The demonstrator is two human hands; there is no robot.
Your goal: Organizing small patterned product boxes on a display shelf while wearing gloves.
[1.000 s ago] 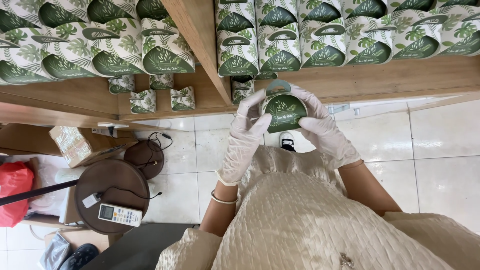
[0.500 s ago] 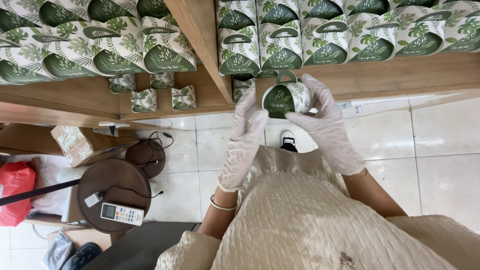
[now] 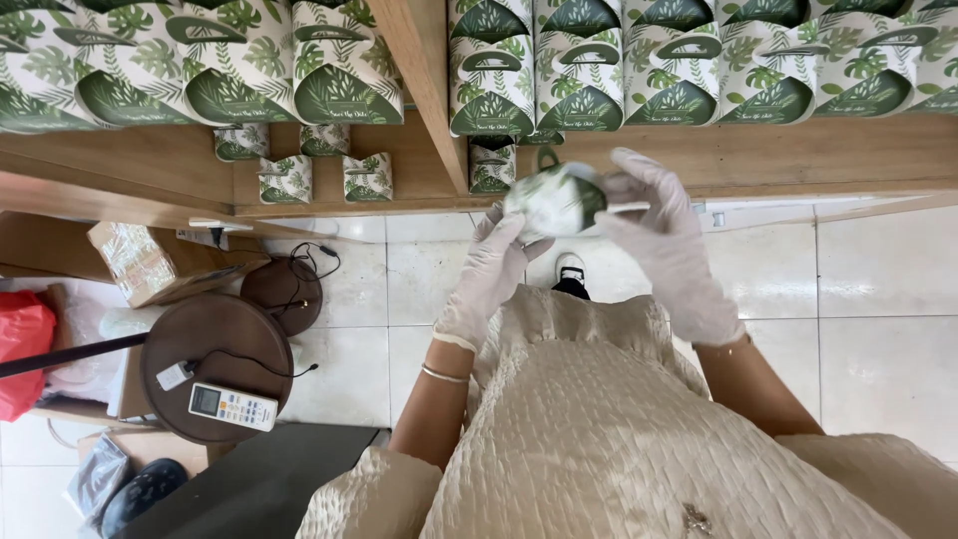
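Both gloved hands have carried the small leaf-printed gift box (image 3: pixel 555 200) a little higher and leftward since half a second ago, so it now sits close under the edge of the wooden shelf (image 3: pixel 758 160); its pale side has turned toward the camera where the dark green oval face showed before.

The box is held in the air between the two hands, above the white tiled floor (image 3: pixel 878 289) and in front of the person's cream quilted dress. The left hand (image 3: pixel 494 274) is below and slightly left of it, fingers (image 3: pixel 511 228) curled up around its lower side and pinching it from beneath. The right hand (image 3: pixel 664 240) lies to the right, thumb and forefinger closed on the box's right edge while the other fingers spread loosely outward. The left hand carries more of the box; the right only steadies its side. The box looks squat and rounded, and its long axis cannot be told.

Directly above stands a row of matching leaf-printed boxes (image 3: pixel 579 70), packed side by side on the shelf. At lower left a round brown stool (image 3: pixel 215 344) carries a white remote control (image 3: pixel 233 406).
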